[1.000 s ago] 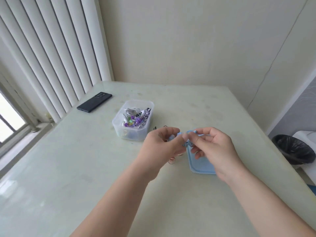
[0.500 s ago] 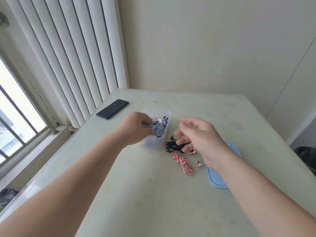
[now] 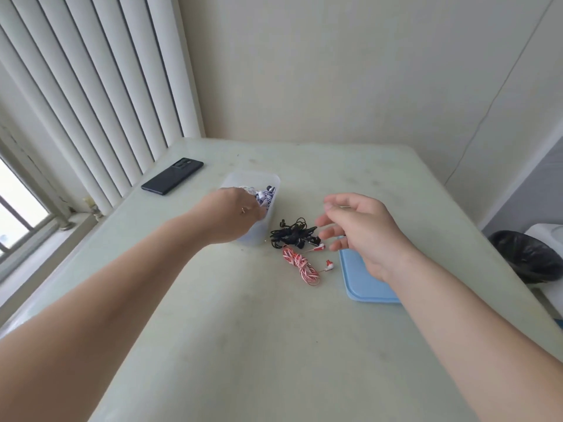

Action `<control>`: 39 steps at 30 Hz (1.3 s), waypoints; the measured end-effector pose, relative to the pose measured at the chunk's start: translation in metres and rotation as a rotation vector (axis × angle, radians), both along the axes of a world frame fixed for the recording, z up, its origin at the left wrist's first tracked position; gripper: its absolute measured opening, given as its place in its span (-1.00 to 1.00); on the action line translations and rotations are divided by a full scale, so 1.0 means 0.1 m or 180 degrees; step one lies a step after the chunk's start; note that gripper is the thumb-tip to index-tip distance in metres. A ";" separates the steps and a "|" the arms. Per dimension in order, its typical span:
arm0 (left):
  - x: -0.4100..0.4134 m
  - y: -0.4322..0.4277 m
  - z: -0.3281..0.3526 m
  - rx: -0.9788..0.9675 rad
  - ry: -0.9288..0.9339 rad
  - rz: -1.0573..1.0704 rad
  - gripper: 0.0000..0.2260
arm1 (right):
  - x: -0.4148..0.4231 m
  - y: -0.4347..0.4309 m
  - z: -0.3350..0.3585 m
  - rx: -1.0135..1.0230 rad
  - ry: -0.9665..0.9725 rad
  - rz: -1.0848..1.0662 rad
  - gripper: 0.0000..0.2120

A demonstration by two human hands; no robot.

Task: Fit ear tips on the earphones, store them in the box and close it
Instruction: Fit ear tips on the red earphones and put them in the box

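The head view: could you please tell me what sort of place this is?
Probably a domestic room or enclosed balcony: vertical blinds beside a window, a pale table set into the wall corner, and a bin lined with a black bag.

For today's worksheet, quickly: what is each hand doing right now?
Left hand: reaching into the box, fingertips hidden; cannot be told.
Right hand: open, holding nothing.
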State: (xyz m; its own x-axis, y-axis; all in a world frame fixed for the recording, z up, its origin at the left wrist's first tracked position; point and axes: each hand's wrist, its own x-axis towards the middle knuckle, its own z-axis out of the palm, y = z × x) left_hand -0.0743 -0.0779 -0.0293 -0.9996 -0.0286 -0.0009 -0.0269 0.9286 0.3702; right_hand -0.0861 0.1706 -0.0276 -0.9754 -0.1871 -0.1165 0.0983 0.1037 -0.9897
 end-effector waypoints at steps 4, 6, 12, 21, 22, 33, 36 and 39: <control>0.08 0.15 0.06 -0.0653 0.0710 0.0018 -0.81 | 0.03 0.10 -0.02 0.0289 0.0109 0.0093 -0.89; 0.17 0.35 0.03 -0.0552 0.1429 -0.0416 -0.84 | 0.06 0.16 -0.05 0.0578 0.0193 0.0191 -0.92; 0.37 0.74 -0.50 -0.0808 0.0712 -0.1990 -0.73 | 0.20 0.39 -0.14 0.0968 0.0246 0.0305 -0.87; 0.38 1.01 -0.05 0.0744 0.0312 -0.1091 -0.84 | 0.26 0.68 -0.13 0.0466 0.0255 0.0839 -0.44; 0.40 1.03 0.07 0.1169 0.0124 -0.0919 -0.85 | 0.27 0.67 -0.11 0.0328 0.0251 0.1027 -0.36; 0.61 1.20 0.35 0.4113 -0.0850 -0.0358 -0.76 | 0.44 0.59 -0.17 -0.0963 -0.0371 0.1608 -0.61; 0.59 1.28 0.33 0.4164 -0.0652 -0.0198 -0.73 | 0.43 0.64 -0.21 -0.1232 -0.0645 0.1866 -0.63; 0.51 1.33 0.28 0.4201 -0.0489 0.0005 -0.66 | 0.38 0.68 -0.23 -0.1209 -0.0732 0.1839 -0.69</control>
State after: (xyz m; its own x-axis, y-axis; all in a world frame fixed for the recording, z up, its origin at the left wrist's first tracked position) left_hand -0.0236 0.0549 -0.0010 -0.9868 0.0799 -0.1409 -0.1500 -0.1227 0.9810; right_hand -0.0481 0.2385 -0.0509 -0.6674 -0.7330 -0.1312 0.3415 -0.1446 -0.9287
